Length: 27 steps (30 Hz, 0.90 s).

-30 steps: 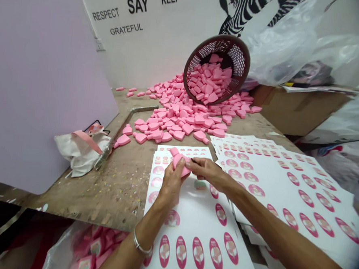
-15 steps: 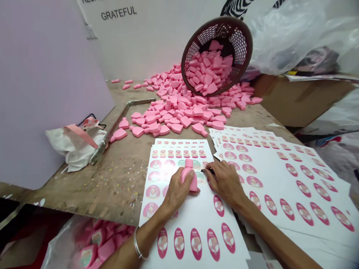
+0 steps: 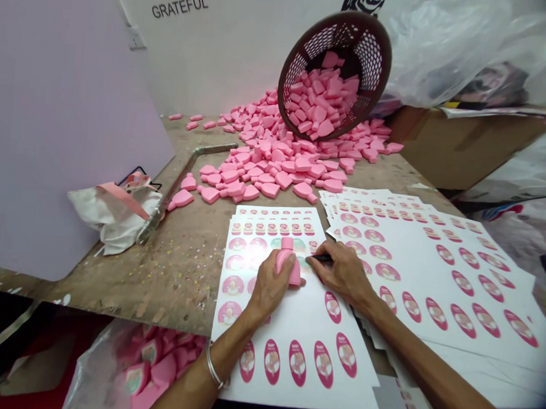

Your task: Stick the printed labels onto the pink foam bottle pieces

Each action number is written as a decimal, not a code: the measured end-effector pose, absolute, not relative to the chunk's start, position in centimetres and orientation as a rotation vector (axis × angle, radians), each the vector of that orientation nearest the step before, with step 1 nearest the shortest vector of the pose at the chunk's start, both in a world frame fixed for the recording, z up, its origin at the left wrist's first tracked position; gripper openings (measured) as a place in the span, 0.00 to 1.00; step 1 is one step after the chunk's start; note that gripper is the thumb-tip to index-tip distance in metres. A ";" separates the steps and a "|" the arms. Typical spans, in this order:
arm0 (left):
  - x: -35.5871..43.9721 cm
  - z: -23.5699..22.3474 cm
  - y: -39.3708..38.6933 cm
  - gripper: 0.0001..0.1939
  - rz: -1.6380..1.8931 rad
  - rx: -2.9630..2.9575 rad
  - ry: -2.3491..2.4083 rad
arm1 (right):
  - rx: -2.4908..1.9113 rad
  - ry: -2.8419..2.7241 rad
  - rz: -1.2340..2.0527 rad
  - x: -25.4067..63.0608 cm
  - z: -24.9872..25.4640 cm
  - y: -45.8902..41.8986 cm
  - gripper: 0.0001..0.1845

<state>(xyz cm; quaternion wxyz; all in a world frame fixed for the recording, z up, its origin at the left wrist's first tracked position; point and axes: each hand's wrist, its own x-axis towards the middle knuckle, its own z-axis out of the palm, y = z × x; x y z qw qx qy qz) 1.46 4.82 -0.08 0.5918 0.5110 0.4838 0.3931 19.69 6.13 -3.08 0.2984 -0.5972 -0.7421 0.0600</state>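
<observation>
A pink foam piece (image 3: 294, 275) lies directly under the left hand's fingers, on a white sticker sheet (image 3: 293, 326). Its long axis runs away from the person, with a narrow neck poking out beyond the fingertips and the wider end tucked under the palm side. The left hand (image 3: 270, 284) is clenched over it, fingers curled across from the left side, so it is the nearer hand and covers most of the piece.

Just to the right of the foam, the right hand (image 3: 343, 273) pinches a small black tool (image 3: 321, 257) between thumb and forefinger. Its tip points left toward the foam, close to it, but whether they touch is hard to tell.

Below the fingers run oval stickers (image 3: 298, 363), and to their left is a column of round stickers (image 3: 233, 285). Further right lies a stack of printed sheets (image 3: 439, 282). Ahead of the fingers, on a worn wooden bench (image 3: 190, 267), spreads a heap of pink foam pieces (image 3: 268, 167), with a dark plastic basket (image 3: 335, 75) tipped over it. Behind and left of the hands, a plastic bag (image 3: 100, 373) holds more pink pieces.
</observation>
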 end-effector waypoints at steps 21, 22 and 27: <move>1.4 -0.1 4.9 0.22 0.948 1.070 1.065 | -1.563 -1.340 0.799 20.2 -1.9 5.8 0.20; 1.4 -0.1 5.0 0.23 0.943 1.045 1.054 | -1.547 -1.283 0.791 20.4 -1.5 5.7 0.21; 1.3 -0.1 4.7 0.32 0.978 0.828 0.972 | -1.472 -1.361 0.841 19.3 1.1 4.2 0.20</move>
